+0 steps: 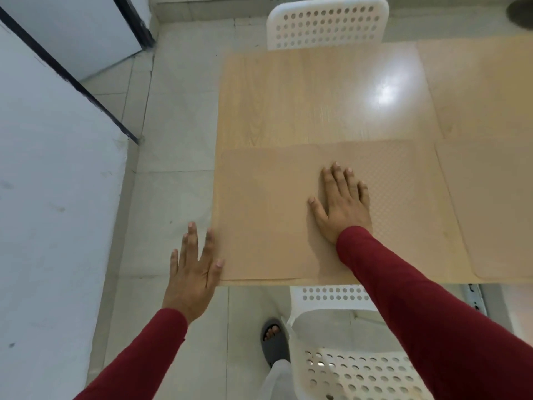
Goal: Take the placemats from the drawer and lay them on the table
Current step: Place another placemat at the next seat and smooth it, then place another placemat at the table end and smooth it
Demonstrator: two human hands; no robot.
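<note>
A beige textured placemat (271,209) lies flat on the near left part of the light wooden table (317,99). My right hand (341,200) rests palm down on it, fingers spread. Off the table's left edge, by the mat's near corner, my left hand (193,267) is open with fingers apart, holding nothing. A second placemat (496,209) lies to the right of the first. A third placemat (478,82) lies at the far right. No drawer is in view.
A white perforated chair (328,24) stands at the table's far side. Another white chair (354,356) is tucked in at the near side, beside my sandalled foot (274,342). A white wall and a dark door frame (72,79) run along the left.
</note>
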